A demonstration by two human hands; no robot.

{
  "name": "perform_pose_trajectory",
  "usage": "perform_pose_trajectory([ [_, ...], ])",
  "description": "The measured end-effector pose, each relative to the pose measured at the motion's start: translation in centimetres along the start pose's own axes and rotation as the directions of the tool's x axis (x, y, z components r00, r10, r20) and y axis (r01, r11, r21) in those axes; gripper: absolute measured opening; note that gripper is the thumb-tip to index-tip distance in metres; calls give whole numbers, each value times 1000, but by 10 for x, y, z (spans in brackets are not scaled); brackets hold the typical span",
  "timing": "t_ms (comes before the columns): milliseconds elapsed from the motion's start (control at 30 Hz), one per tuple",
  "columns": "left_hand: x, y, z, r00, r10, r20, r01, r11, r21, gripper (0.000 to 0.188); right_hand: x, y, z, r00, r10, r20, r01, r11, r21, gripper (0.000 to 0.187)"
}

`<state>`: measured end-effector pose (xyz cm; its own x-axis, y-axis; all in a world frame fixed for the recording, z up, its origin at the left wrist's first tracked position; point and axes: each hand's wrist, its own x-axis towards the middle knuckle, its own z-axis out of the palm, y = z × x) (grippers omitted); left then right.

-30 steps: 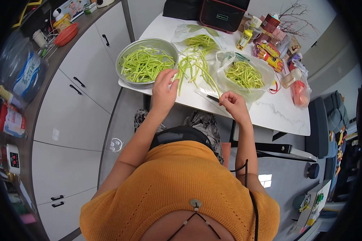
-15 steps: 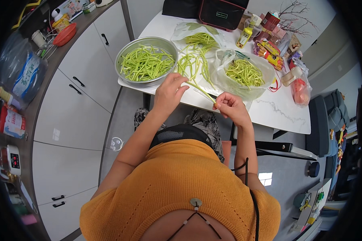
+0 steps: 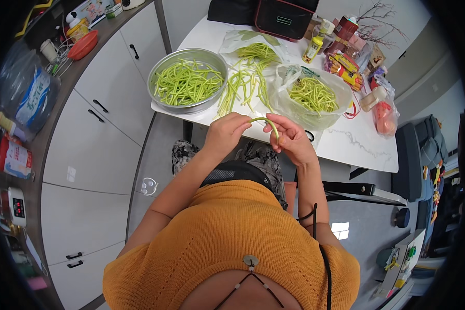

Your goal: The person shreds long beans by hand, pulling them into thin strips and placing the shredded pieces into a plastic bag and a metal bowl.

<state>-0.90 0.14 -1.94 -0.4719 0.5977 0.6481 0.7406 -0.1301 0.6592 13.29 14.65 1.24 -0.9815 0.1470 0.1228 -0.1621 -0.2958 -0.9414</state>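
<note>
Between my two hands a slim green vegetable stem bends into an arch, just past the table's near edge. My left hand pinches one end between thumb and fingers. The other end is gripped by my right hand, its remaining fingers curled loosely. A round metal basin beyond my left hand holds many cut green pieces. To its right, long loose stems spread over the table. Beyond my right hand, a clear plastic bag stands open with more yellowish-green pieces in it.
The white table also bears another plastic bag, a black appliance, a yellow bottle and food packets. White cabinets run along the left. A metal-framed chair stands at the right.
The stem was straight and slanted; now it is bent into an arch. My left hand has come lower and my hands are closer together.
</note>
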Motion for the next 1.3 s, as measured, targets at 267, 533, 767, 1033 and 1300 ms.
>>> perform_pose_trajectory([
  [267, -5, 3, 5, 999, -22, 46, 23, 1000, -20, 11, 0, -2, -2, 992, -78, -97, 67, 991, -115, 39],
  [533, -11, 4, 10, 994, 7, 112, -4, 1000, -28, 10, 4, 3, 1, 954, -186, -236, 120, 956, -267, 29],
  [767, -14, 9, 13, 990, -38, 136, 48, 996, -70, 11, 4, 7, 2, 899, -253, -358, 131, 935, -330, 21],
  [1033, -12, 11, 9, 981, -142, 129, 147, 989, -30, 13, 2, 0, 3, 956, -84, -281, 79, 996, -28, 24],
  [1300, -12, 9, 6, 835, -414, 361, 519, 812, -268, 15, 3, 8, 2, 688, -717, -115, 262, 392, -882, 24],
])
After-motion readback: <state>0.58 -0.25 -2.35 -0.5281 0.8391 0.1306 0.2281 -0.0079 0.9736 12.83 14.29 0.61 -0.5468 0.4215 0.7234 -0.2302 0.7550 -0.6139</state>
